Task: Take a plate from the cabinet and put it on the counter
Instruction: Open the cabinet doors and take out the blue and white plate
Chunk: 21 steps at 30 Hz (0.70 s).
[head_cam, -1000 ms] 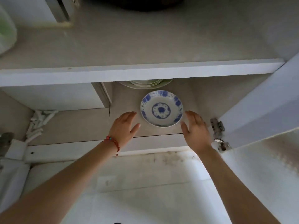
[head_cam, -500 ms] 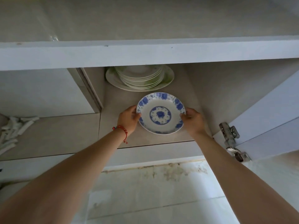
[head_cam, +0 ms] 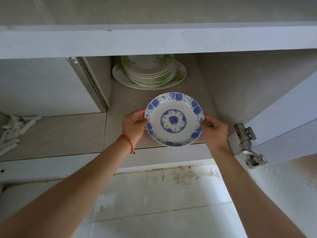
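Observation:
A white plate with a blue flower pattern [head_cam: 174,119] is at the front edge of the cabinet shelf [head_cam: 120,134], tilted toward me. My left hand [head_cam: 134,125], with a red cord at the wrist, grips its left rim. My right hand [head_cam: 213,130] grips its right rim. The plate's near edge hangs past the shelf's front edge. Whether its far edge still touches the shelf, I cannot tell.
A stack of white plates with green leaf print [head_cam: 149,73] stands deeper on the same shelf. The open cabinet door [head_cam: 283,121] with its metal hinge [head_cam: 247,140] is at the right. White pegs [head_cam: 15,127] lie on the left shelf. A tiled wall [head_cam: 163,194] is below.
Both hands closed on the plate's rim after reaching toward it. The plate has since come forward and tilted toward me, over the shelf's front edge.

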{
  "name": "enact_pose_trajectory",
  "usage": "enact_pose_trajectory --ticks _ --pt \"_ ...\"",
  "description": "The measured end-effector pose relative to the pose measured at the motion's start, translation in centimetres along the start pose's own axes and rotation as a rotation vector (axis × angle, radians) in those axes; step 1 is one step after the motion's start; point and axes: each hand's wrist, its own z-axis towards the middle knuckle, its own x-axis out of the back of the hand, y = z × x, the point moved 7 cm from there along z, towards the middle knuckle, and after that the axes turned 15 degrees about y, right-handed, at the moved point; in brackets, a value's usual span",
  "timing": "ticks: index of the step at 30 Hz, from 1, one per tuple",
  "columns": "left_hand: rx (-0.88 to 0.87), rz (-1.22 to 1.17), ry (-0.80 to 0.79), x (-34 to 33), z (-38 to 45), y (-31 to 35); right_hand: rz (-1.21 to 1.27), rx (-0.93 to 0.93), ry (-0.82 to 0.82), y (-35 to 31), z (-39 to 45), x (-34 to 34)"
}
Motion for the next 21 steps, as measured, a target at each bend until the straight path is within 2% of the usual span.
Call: enact_pose_trajectory --ticks 4,12,21 --pt "0.005 -0.061 -0.012 1.8 -2.8 1.0 0.040 0.039 0.030 -0.2 -2.6 2.7" --pt "0.075 -0.049 0.035 5.8 -9.3 3.7 0.112 -0.040 0.044 -2.2 -8.0 7.2" --pt "0.155 0.077 0.035 10.9 -16.5 9.4 0.064 -0.056 0.031 -8.9 -13.8 13.7"
